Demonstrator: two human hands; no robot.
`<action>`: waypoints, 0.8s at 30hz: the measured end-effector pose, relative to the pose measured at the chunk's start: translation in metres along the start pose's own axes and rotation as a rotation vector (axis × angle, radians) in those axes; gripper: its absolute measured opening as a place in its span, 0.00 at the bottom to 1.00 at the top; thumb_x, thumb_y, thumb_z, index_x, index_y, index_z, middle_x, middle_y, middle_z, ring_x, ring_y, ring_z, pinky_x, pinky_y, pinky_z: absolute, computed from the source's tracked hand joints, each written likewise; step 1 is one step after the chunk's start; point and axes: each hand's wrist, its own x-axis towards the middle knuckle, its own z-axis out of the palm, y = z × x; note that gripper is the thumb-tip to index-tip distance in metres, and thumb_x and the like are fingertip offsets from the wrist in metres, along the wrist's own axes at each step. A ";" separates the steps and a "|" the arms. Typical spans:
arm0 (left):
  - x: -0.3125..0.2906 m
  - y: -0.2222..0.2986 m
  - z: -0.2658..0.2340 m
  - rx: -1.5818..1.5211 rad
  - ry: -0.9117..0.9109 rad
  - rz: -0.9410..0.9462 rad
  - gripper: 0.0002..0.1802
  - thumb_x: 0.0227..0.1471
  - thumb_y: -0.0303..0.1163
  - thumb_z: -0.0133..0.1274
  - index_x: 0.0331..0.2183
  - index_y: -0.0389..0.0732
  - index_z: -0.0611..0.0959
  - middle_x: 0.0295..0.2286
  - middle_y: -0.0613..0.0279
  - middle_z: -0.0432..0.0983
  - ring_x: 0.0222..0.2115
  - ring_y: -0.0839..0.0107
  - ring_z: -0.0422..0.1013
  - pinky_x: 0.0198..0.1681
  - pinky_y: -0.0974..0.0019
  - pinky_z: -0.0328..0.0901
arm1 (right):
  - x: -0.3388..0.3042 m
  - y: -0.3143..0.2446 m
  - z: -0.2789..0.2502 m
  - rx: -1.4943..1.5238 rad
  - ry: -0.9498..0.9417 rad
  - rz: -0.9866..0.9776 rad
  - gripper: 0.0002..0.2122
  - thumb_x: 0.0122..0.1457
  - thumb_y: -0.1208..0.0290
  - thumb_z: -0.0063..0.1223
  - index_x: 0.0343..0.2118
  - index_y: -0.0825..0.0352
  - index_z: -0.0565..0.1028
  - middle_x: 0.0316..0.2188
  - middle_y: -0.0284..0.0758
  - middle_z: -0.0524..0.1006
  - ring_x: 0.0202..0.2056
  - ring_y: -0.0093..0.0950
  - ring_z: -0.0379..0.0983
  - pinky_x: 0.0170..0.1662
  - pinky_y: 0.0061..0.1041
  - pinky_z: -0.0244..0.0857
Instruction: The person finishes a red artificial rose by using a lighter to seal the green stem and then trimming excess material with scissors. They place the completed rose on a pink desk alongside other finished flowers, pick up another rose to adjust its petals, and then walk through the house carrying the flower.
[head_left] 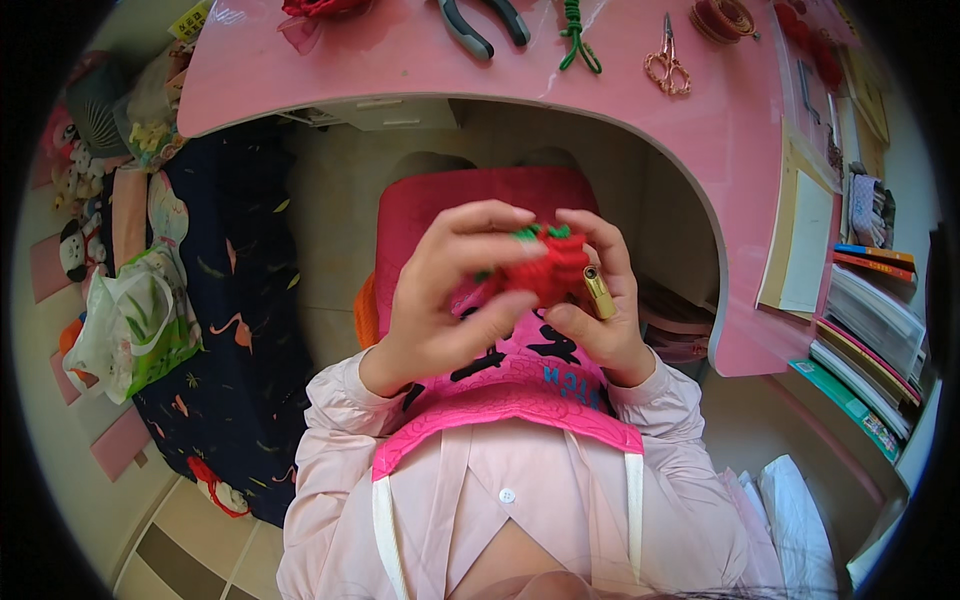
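Clock bearings taken from the red piece.

- Red piece [545,275], green bits on top: at centre, raised over the lap between both hands; blurred. Presumably held there for a close view.
- Left hand [430,290]: at 9 o'clock. Fingers arched over, thumb spread well apart beneath, a wide grip about the piece's near side; blur hides whether it presses. The curve seems meant to steady without crushing.
- Right hand [618,325]: at 4 o'clock. Closed on a gold tube [598,292], end tilted up; likely tucked against the palm to leave the fingertips free beside the piece.
- Apron [510,405], pink: 6 o'clock, over the shirt, probably to guard it.
- Desk [630,110], pink: curved edge from 10 round to 4 o'clock.
- On it: pliers [482,28], toward 11; green cord [577,45], 12; scissors [667,70], 1; spool [722,20], just beyond them. Apparently laid apart so each can be picked up singly.
- Books [875,260]: 3 o'clock, shelved clear of the lap.
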 end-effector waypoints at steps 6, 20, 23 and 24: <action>-0.001 0.005 0.013 -0.816 0.295 -0.448 0.24 0.63 0.30 0.39 0.58 0.35 0.61 0.55 0.53 0.62 0.56 0.65 0.61 0.59 0.60 0.57 | -0.001 -0.004 -0.012 -0.238 0.089 0.082 0.27 0.53 0.76 0.61 0.56 0.68 0.64 0.36 0.29 0.72 0.25 0.12 0.60 0.30 0.12 0.55; 0.009 0.013 0.006 -1.012 0.169 -0.622 0.31 0.63 0.37 0.32 0.63 0.40 0.47 0.61 0.54 0.51 0.60 0.61 0.56 0.57 0.57 0.63 | 0.007 -0.012 -0.009 -0.015 0.260 0.173 0.19 0.61 0.71 0.52 0.54 0.66 0.66 0.35 0.27 0.71 0.24 0.10 0.61 0.25 0.09 0.55; 0.007 0.012 0.007 -1.019 0.174 -0.620 0.30 0.64 0.38 0.32 0.63 0.40 0.48 0.60 0.55 0.51 0.60 0.62 0.56 0.56 0.58 0.63 | 0.007 -0.012 -0.008 0.011 0.254 0.162 0.20 0.59 0.73 0.55 0.54 0.66 0.66 0.34 0.26 0.70 0.24 0.10 0.60 0.25 0.09 0.54; 0.007 0.012 0.008 -1.026 0.179 -0.621 0.30 0.65 0.39 0.32 0.63 0.40 0.48 0.60 0.55 0.52 0.60 0.63 0.57 0.56 0.59 0.64 | 0.008 -0.010 -0.008 -0.042 0.230 0.092 0.22 0.56 0.73 0.58 0.54 0.66 0.66 0.34 0.26 0.70 0.25 0.10 0.60 0.26 0.09 0.54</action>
